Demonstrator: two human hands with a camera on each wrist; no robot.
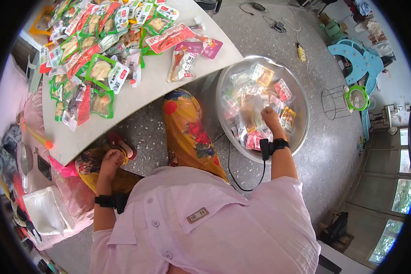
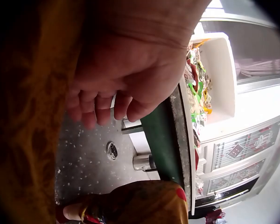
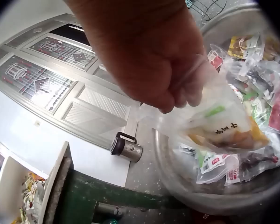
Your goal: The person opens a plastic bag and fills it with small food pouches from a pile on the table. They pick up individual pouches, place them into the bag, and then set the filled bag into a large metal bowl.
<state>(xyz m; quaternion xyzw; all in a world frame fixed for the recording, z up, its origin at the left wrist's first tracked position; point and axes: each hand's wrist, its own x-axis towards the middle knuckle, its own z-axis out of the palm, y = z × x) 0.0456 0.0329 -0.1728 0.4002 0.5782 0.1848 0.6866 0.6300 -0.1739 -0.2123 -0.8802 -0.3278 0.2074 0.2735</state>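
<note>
In the head view my right hand (image 1: pixel 271 119) is over a large round metal basin (image 1: pixel 301 125). The right wrist view shows its curled fingers gripping the top of a clear plastic snack packet (image 3: pixel 219 123) with yellow-brown contents, which hangs over the basin. Several other sealed packets, among them a red-and-white one (image 1: pixel 282 90) and a yellow one (image 1: pixel 287 118), lie inside. My left hand (image 1: pixel 110 164) is by my left thigh in patterned yellow trousers; its fingers hang loosely curled and hold nothing in the left wrist view.
A light-topped table (image 1: pixel 223 50) bears a heap of colourful snack packets (image 1: pixel 91 55), with a purple-and-white packet (image 1: pixel 185 61) near its edge. A metal kettle (image 3: pixel 127 148) stands on the floor. A wire stand (image 1: pixel 334 102) and a light-blue plastic item (image 1: pixel 358 59) are at right.
</note>
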